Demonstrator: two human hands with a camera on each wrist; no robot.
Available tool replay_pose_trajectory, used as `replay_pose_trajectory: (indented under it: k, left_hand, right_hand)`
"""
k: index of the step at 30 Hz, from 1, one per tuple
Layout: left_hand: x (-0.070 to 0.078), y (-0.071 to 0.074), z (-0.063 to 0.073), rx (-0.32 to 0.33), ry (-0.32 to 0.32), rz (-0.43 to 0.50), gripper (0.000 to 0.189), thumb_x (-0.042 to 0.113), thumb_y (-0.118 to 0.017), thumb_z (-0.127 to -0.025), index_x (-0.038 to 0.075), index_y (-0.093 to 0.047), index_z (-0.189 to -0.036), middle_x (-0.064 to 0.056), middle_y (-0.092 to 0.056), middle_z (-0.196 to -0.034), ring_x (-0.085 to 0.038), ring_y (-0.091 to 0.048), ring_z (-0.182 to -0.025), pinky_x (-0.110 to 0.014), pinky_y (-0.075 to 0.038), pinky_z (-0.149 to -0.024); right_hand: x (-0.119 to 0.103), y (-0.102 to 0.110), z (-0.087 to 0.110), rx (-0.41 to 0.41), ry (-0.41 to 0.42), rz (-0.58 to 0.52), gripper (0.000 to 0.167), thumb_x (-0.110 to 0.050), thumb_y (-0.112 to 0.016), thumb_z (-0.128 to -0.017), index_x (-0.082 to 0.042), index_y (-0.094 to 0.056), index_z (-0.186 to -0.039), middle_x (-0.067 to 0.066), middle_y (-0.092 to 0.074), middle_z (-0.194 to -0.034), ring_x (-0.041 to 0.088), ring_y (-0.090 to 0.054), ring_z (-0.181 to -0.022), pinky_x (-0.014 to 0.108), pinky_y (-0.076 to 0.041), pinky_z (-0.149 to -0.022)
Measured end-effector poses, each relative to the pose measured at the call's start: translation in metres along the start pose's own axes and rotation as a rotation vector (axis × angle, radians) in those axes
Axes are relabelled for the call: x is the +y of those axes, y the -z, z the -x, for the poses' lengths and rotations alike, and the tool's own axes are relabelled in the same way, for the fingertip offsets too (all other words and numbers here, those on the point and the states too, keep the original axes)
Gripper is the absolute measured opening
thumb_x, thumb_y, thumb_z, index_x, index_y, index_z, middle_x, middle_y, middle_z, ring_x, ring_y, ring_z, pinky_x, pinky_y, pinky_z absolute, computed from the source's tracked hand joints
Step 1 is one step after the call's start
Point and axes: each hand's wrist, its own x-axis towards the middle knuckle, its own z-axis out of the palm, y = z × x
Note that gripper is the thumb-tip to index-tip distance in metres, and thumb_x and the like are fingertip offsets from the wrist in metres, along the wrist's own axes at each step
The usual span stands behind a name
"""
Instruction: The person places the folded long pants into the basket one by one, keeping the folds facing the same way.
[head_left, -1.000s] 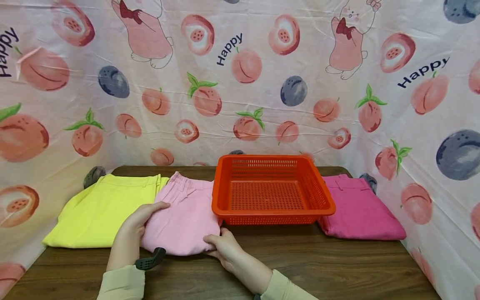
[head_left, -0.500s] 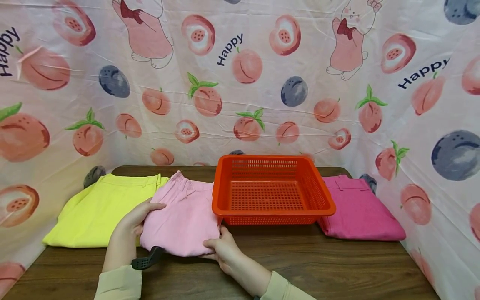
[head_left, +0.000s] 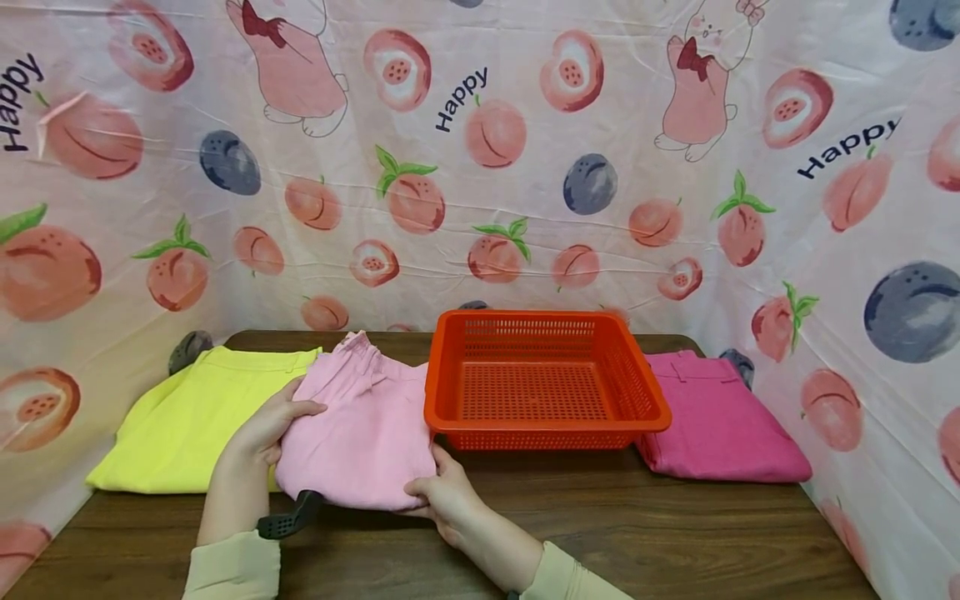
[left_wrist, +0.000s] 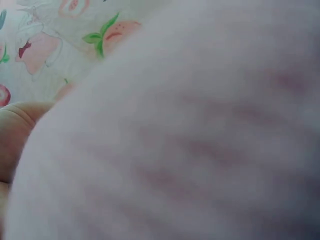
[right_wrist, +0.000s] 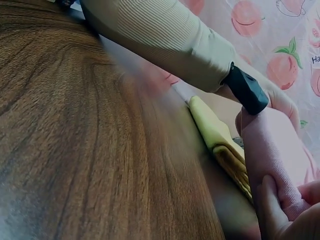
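Note:
A pair of folded light pink pants (head_left: 360, 425) with a gathered waistband is held between both hands, left of the basket. My left hand (head_left: 262, 429) grips their left side, the thumb lying on top and the other fingers hidden beneath. At the lower right corner, my right hand (head_left: 450, 498) pinches the folded cloth with its thumb above. In the right wrist view the pants (right_wrist: 270, 150) are lifted off the table, their folded edge facing the camera. Blurred pink cloth (left_wrist: 165, 140) fills most of the left wrist view.
An orange-red slotted plastic basket (head_left: 547, 425) stands right of the pants, nothing inside it. Folded yellow pants (head_left: 202, 425) lie at the left, partly behind the left hand. Folded hot pink pants (head_left: 720, 417) lie at the right on the brown wooden table (head_left: 637, 533). Printed cloth surrounds the table.
The light pink pants have shifted slightly left, their waistband rising a little and covering more of the yellow pants. The left hand has moved left and up with them; both hands keep their hold.

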Motion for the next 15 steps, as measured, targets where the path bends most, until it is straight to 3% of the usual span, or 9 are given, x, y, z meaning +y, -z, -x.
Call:
replay_pose_trajectory:
  k: [4, 10, 15]
  left_hand:
    - [0.006, 0.001, 0.004, 0.001, -0.049, -0.013, 0.08, 0.01, -0.048, -0.097, 0.009, 0.009, -0.153, -0.017, -0.001, -0.156, -0.03, -0.013, -0.136, -0.027, -0.032, -0.096]
    - [0.013, 0.001, 0.011, 0.014, -0.074, -0.014, 0.082, 0.013, -0.052, -0.096, 0.008, 0.006, -0.153, -0.017, -0.002, -0.155, -0.029, -0.015, -0.135, -0.023, -0.035, -0.093]
    - [0.021, 0.001, 0.018, 0.021, -0.088, 0.007, 0.084, 0.015, -0.056, -0.096, 0.009, 0.005, -0.154, -0.016, -0.002, -0.155, -0.028, -0.013, -0.136, -0.026, -0.031, -0.098]
  right_hand:
    - [0.0, -0.001, -0.002, -0.015, -0.004, -0.004, 0.08, 0.02, -0.05, -0.073, -0.005, -0.035, -0.147, 0.015, -0.055, -0.12, 0.029, -0.061, -0.09, 0.051, -0.054, -0.071]
    - [0.0, -0.003, -0.004, -0.037, -0.005, -0.016, 0.081, 0.021, -0.05, -0.072, -0.007, -0.035, -0.147, 0.015, -0.055, -0.121, 0.028, -0.06, -0.092, 0.052, -0.053, -0.071]
    - [-0.002, -0.006, -0.004, -0.057, 0.005, -0.02, 0.082, 0.021, -0.05, -0.072, -0.007, -0.035, -0.148, 0.015, -0.054, -0.121, 0.028, -0.06, -0.091, 0.052, -0.053, -0.071]
